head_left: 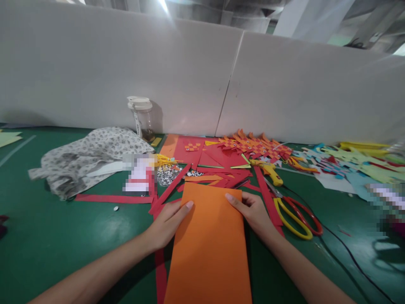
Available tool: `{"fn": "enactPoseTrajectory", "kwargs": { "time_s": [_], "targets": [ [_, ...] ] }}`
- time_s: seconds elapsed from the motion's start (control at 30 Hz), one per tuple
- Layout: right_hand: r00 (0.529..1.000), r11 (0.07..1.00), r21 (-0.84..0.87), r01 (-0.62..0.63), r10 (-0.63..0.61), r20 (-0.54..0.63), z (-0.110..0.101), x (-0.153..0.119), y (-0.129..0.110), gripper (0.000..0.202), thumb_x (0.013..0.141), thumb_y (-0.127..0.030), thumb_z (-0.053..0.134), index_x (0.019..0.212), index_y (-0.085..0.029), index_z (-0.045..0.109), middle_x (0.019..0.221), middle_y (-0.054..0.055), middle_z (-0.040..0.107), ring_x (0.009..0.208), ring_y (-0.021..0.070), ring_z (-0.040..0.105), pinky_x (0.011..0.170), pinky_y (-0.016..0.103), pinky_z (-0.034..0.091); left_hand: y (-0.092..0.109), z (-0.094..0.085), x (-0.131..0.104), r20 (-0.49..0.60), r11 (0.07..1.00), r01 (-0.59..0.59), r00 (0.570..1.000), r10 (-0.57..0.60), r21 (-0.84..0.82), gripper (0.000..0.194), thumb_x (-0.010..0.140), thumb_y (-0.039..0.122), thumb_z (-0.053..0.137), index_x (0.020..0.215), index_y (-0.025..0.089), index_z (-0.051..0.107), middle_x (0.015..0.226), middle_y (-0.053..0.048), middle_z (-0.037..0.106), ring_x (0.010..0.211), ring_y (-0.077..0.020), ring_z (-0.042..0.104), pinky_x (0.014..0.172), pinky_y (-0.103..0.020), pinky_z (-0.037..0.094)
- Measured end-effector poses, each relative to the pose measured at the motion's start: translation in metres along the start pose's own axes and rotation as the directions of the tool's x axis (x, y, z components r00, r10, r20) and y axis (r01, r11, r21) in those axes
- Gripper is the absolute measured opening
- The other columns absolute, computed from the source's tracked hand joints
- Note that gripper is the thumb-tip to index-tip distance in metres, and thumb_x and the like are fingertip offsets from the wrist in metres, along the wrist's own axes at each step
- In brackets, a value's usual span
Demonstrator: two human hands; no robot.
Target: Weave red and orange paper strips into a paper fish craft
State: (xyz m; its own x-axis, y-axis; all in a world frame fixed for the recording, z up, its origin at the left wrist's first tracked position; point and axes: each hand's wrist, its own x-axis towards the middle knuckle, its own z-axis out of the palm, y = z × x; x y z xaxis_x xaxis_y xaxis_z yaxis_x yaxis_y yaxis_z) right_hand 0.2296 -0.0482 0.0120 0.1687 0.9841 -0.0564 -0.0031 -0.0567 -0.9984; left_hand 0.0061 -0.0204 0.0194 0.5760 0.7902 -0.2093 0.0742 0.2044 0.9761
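A long sheet of orange paper (210,249) stretches toward me over the green table. My left hand (169,223) grips its left edge near the far end, thumb on top and the fingers hidden beneath. On the opposite edge, my right hand (251,211) pinches the paper the same way, thumb on the upper face. Red paper strips (171,188) lie around and partly under the sheet. Just right of my right hand rest scissors (294,217) with one yellow and one red handle.
Behind the sheet are woven red-and-orange paper pieces (253,143), a bag of googly eyes (167,175) and a yellow glue gun (270,172) with a black cord. A patterned cloth (95,156) and lidded jar (142,118) stand left; paper scraps (335,162) lie right. A white partition (126,59) bounds the back.
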Motion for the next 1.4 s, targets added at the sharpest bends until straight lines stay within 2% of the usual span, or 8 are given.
{"fn": "enactPoseTrajectory", "kwargs": {
  "time_s": [0.43, 0.57, 0.73, 0.87, 1.0, 1.2, 1.3, 1.4],
  "targets": [
    [1.0, 1.0, -0.016, -0.003, 0.003, -0.011, 0.0009, -0.0004, -0.0021, 0.045, 0.056, -0.055, 0.076, 0.076, -0.016, 0.072, 0.072, 0.006, 0.072, 0.07, 0.0274, 0.066, 0.061, 0.036, 0.054, 0.0015, 0.0012, -0.0006, -0.013, 1.0, -0.005, 1.0, 0.005, 0.012, 0.038, 0.085, 0.054, 0.049, 0.092, 0.021, 0.066, 0.089, -0.003, 0.07, 0.074, -0.0174, 0.063, 0.07, -0.028, 0.048],
    [1.0, 0.998, 0.06, -0.014, 0.013, 0.015, -0.0019, 0.0011, 0.0019, 0.04, 0.058, -0.05, 0.078, 0.079, -0.016, 0.072, 0.077, 0.006, 0.073, 0.072, 0.0253, 0.067, 0.065, 0.034, 0.054, -0.0002, 0.0001, -0.0006, -0.011, 0.998, -0.035, 0.999, 0.036, 0.05, 0.039, 0.086, 0.054, 0.047, 0.093, 0.02, 0.066, 0.086, -0.004, 0.069, 0.075, -0.0177, 0.062, 0.067, -0.026, 0.048],
    [0.974, 0.962, 0.187, -0.199, 0.174, 0.143, -0.0012, -0.004, 0.0017, 0.042, 0.058, -0.047, 0.079, 0.085, -0.015, 0.071, 0.082, 0.008, 0.073, 0.072, 0.0249, 0.069, 0.064, 0.032, 0.055, 0.0, 0.0002, -0.003, 0.036, 0.967, -0.128, 0.992, 0.123, 0.219, 0.04, 0.091, 0.05, 0.039, 0.099, 0.02, 0.065, 0.088, -0.004, 0.068, 0.078, -0.0184, 0.061, 0.063, -0.025, 0.046],
    [0.953, 0.954, 0.166, -0.25, 0.212, 0.218, -0.0002, -0.0073, -0.0011, 0.047, 0.055, -0.041, 0.083, 0.092, -0.016, 0.07, 0.092, 0.01, 0.073, 0.079, 0.0249, 0.069, 0.066, 0.031, 0.055, 0.0036, 0.0013, -0.0029, 0.089, 0.919, -0.22, 0.975, 0.202, 0.326, 0.038, 0.093, 0.046, 0.035, 0.106, 0.022, 0.062, 0.098, -0.003, 0.067, 0.086, -0.0194, 0.061, 0.073, -0.025, 0.046],
    [0.969, 0.979, 0.06, -0.193, 0.181, 0.169, -0.0003, -0.0035, -0.0002, 0.038, 0.06, -0.042, 0.08, 0.088, -0.017, 0.071, 0.095, 0.008, 0.073, 0.081, 0.0237, 0.069, 0.068, 0.03, 0.055, 0.001, -0.001, -0.0001, -0.011, 0.83, -0.213, 0.967, 0.256, 0.515, 0.032, 0.091, 0.044, 0.04, 0.09, 0.02, 0.063, 0.079, -0.003, 0.066, 0.07, -0.0183, 0.059, 0.063, -0.025, 0.042],
    [0.985, 0.99, -0.02, -0.137, 0.138, 0.107, 0.0061, -0.0026, -0.0022, 0.04, 0.059, -0.049, 0.077, 0.081, -0.016, 0.071, 0.083, 0.006, 0.073, 0.073, 0.0239, 0.067, 0.062, 0.031, 0.054, -0.0044, -0.0029, 0.0022, -0.124, 0.614, -0.108, 0.938, 0.323, 0.782, 0.028, 0.091, 0.039, 0.04, 0.072, 0.021, 0.051, 0.055, 0.0, 0.053, 0.05, -0.0167, 0.05, 0.049, -0.026, 0.024],
    [0.992, 0.994, -0.027, -0.104, 0.106, 0.07, 0.007, -0.0029, -0.0025, 0.044, 0.057, -0.054, 0.076, 0.077, -0.016, 0.069, 0.076, 0.004, 0.071, 0.064, 0.0202, 0.064, 0.055, 0.028, 0.05, -0.0036, -0.0027, 0.0018, -0.115, 0.578, -0.114, 0.932, 0.344, 0.808, 0.028, 0.09, 0.04, 0.041, 0.072, 0.022, 0.05, 0.053, 0.0, 0.05, 0.047, -0.0165, 0.048, 0.048, -0.026, 0.019],
    [0.997, 0.997, -0.038, -0.066, 0.065, -0.034, 0.0054, -0.0021, -0.0011, 0.051, 0.058, -0.066, 0.068, 0.061, -0.016, 0.059, 0.049, -0.001, 0.057, 0.042, 0.0123, 0.048, 0.039, 0.023, 0.037, -0.0035, -0.0035, 0.0019, -0.1, 0.559, -0.134, 0.924, 0.368, 0.818, 0.025, 0.09, 0.038, 0.042, 0.074, 0.022, 0.051, 0.05, 0.001, 0.047, 0.044, -0.0155, 0.044, 0.047, -0.027, 0.015]
  ]
}}
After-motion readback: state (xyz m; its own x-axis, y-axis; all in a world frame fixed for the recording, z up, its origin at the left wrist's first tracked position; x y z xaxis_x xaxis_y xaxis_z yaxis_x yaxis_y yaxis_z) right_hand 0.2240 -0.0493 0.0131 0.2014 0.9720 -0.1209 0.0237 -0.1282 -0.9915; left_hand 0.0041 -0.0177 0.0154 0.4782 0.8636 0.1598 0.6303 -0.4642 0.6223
